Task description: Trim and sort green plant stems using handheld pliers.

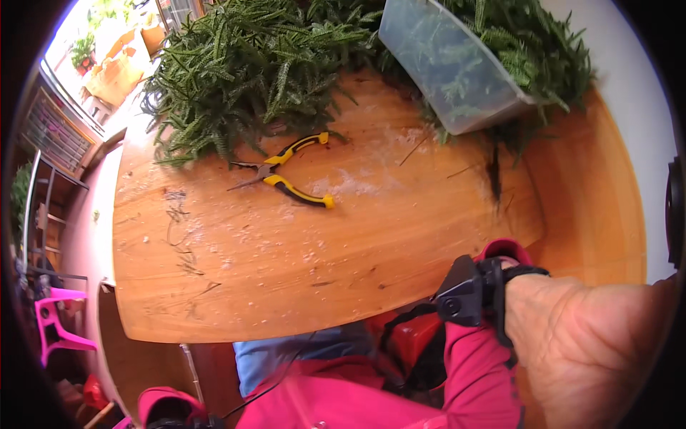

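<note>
1 pliers point(289, 171), 1 plastic tub point(450, 64), 1 fern pile point(243, 64) on table point(286, 272).

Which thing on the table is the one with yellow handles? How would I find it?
Start at the big wooden table and look toward its far side, where the green fern heap lies. Just in front of the ferns sit the pliers, lying flat with handles spread. They are the only tool there, with yellow-and-black handles and a thin pointed metal nose.

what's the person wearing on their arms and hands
The right hand is bare, its wrist bound by a black strap carrying a black boxy device, over a pink-red sleeve. The left arm shows only a pink-red cuff; its hand is not visible.
</note>
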The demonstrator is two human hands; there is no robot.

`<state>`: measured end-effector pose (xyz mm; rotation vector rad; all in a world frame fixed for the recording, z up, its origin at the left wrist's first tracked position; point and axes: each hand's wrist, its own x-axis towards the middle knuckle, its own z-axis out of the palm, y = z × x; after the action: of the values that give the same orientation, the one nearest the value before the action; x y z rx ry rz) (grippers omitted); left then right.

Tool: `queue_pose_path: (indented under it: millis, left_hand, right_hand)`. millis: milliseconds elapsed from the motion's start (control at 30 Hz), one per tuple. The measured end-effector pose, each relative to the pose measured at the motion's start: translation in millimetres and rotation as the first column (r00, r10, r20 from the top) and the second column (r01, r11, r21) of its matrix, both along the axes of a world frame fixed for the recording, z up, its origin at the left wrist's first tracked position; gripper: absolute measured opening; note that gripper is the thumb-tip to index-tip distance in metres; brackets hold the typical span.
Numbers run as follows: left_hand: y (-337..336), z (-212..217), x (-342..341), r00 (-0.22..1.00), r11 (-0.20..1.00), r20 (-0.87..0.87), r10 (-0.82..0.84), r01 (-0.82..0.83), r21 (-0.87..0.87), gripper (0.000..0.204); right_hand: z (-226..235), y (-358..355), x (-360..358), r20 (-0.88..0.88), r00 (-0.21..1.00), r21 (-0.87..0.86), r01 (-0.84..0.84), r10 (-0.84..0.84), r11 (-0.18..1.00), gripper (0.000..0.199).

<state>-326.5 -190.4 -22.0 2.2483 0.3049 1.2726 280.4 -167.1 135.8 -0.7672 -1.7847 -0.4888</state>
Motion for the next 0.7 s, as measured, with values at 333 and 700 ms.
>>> queue_pose_path:
  millis: [333, 700]
  left_hand:
    - [-32, 59, 0, 0.984, 0.996, -0.168, 0.061, -0.071, -0.051, 0.042]
    - [-35, 78, 32, 0.956, 0.991, -0.264, 0.129, -0.117, 0.060, 0.039]
  right_hand:
    - [-8, -2, -1, -0.099, 0.994, -0.074, -0.047, 0.039, 0.996, 0.033]
    - [-15, -7, -9, -0.126, 0.989, 0.008, -0.070, 0.071, 0.997, 0.032]
